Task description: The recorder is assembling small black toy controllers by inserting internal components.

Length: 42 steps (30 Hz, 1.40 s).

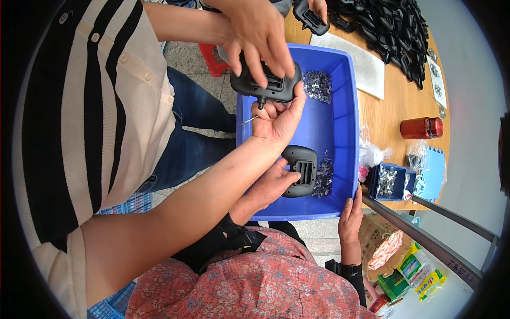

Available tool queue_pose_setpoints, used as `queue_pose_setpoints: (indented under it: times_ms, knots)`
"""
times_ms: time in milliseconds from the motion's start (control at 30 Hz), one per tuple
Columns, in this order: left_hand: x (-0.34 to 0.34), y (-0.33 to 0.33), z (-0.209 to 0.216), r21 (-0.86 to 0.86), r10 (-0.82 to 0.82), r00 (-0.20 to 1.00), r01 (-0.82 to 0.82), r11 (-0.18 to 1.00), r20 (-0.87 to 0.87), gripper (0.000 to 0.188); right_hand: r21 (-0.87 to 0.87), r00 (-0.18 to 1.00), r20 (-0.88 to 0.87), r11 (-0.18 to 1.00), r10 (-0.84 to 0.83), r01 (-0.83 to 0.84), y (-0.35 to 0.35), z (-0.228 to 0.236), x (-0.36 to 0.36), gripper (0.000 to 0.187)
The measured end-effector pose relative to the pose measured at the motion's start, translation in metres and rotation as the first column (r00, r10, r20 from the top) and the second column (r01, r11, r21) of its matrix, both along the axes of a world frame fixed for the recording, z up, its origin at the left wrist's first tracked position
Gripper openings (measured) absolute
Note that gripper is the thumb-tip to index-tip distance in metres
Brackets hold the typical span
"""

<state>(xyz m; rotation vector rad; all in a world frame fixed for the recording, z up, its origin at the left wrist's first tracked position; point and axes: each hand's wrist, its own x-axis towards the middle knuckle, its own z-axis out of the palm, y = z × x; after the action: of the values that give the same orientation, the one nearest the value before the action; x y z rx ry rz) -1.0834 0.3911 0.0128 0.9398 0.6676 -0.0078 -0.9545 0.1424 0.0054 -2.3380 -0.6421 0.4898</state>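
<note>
My left hand (268,186) grips a black plastic housing (305,178) with slatted vents, its thumb lying on the front face. The housing is held over the near part of a blue plastic bin (346,122). My right hand (350,222) rests against the bin's near right corner, fingers stretched along the outside wall. Small clear and metallic parts (323,178) lie in the bin beside the housing. More such parts (317,86) are heaped at its far end.
At left, a co-worker in a striped top holds another black housing (287,87) over the bin, one arm crossing my left side. Another person's hand (319,8) holds a housing beyond. The wooden table (393,114) bears piled black parts (390,32), a red flask (421,128) and a parts box (390,181). A metal rail (419,234) stands at right.
</note>
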Motion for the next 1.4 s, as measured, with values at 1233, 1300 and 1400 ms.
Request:
queue_pose_setpoints:
  times_ms: [1233, 1300, 1400]
  knots:
    - [-0.009, 0.002, -0.008, -0.023, 0.011, 1.000, -0.010, 1.000, 0.023, 0.039, 0.011, 1.000, 0.006, 1.000, -0.004, 0.004, 0.004, 0.007, -0.002, 0.051]
    - [-0.008, 0.001, -0.005, -0.032, 0.008, 1.000, -0.007, 0.999, 0.017, 0.039, 0.003, 1.000, -0.014, 1.000, -0.016, 0.016, 0.003, 0.007, -0.003, 0.051]
    - [-0.006, 0.000, -0.001, -0.042, 0.017, 1.000, -0.016, 0.999, 0.021, 0.038, -0.031, 1.000, -0.005, 0.999, -0.030, 0.029, -0.002, 0.004, -0.003, 0.051]
